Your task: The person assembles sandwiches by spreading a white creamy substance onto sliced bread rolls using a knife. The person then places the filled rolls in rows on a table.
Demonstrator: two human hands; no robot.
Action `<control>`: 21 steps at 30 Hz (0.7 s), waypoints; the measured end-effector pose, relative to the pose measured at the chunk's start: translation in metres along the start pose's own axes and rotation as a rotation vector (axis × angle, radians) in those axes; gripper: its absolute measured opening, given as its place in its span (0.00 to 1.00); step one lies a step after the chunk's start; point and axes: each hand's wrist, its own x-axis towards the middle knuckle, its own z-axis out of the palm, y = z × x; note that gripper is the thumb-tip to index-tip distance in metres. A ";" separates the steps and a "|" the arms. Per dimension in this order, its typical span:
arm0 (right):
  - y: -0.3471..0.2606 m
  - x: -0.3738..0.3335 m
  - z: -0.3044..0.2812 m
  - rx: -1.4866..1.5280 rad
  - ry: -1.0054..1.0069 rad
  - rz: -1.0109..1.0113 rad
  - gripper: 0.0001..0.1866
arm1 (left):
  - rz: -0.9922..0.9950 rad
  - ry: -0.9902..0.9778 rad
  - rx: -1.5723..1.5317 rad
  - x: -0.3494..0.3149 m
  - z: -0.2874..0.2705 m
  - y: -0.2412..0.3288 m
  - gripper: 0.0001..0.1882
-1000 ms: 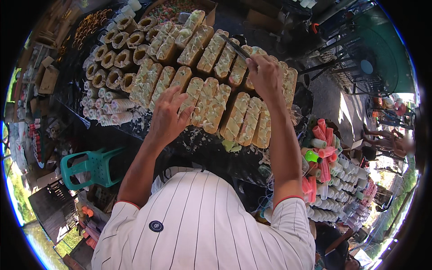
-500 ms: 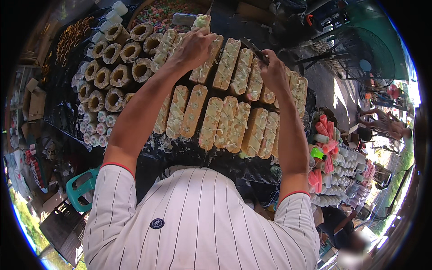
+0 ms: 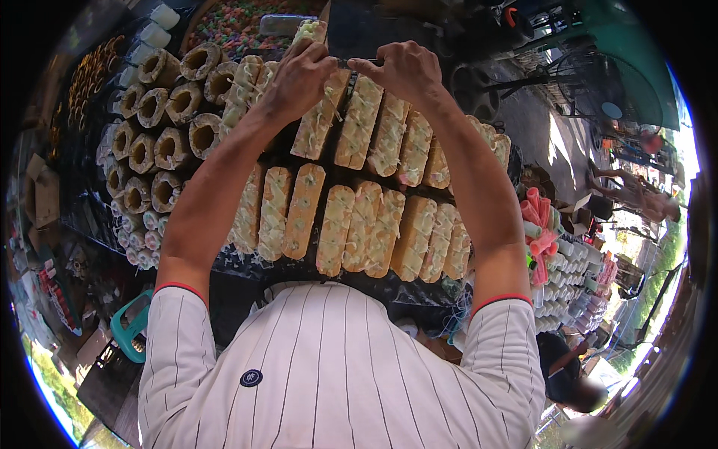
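Note:
At the far side of the table, my left hand [image 3: 299,78] is closed around a tan block [image 3: 311,31] with pale, wax-like stuff on its top end. My right hand [image 3: 404,71] is closed on a dark, thin-bladed knife [image 3: 359,61]; the strip of it that shows spans the gap between my two hands, and the handle is hidden in my fingers. Beneath my hands stand two rows of long tan blocks, such as the near block [image 3: 304,213] and the far block [image 3: 360,123], their tops streaked with pale drips and shavings.
Hollow tan tubes [image 3: 183,102] are stacked at the left, beside white rolls [image 3: 149,238]. A tray of coloured bits [image 3: 232,30] lies beyond. Pink bundles [image 3: 540,217] and white cups [image 3: 561,284] stand at the right. A green plastic chair [image 3: 129,329] is at the near left.
My right hand has moved left and inward, bringing the knife close to my left hand. My left hand has shifted slightly left, still on the block. The view has shifted a little.

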 end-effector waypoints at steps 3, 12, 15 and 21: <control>0.006 0.010 0.005 -0.046 0.009 -0.151 0.42 | 0.050 0.022 0.029 0.003 -0.003 -0.002 0.15; -0.019 0.009 -0.014 -0.105 0.069 -0.530 0.40 | 0.132 0.254 -0.081 -0.040 0.022 -0.091 0.20; 0.019 -0.031 -0.020 -0.076 0.037 -0.364 0.39 | -0.036 0.141 -0.018 0.017 -0.040 0.010 0.12; -0.006 -0.020 -0.010 0.017 0.097 -0.310 0.39 | -0.106 -0.472 -0.413 -0.089 -0.169 0.117 0.12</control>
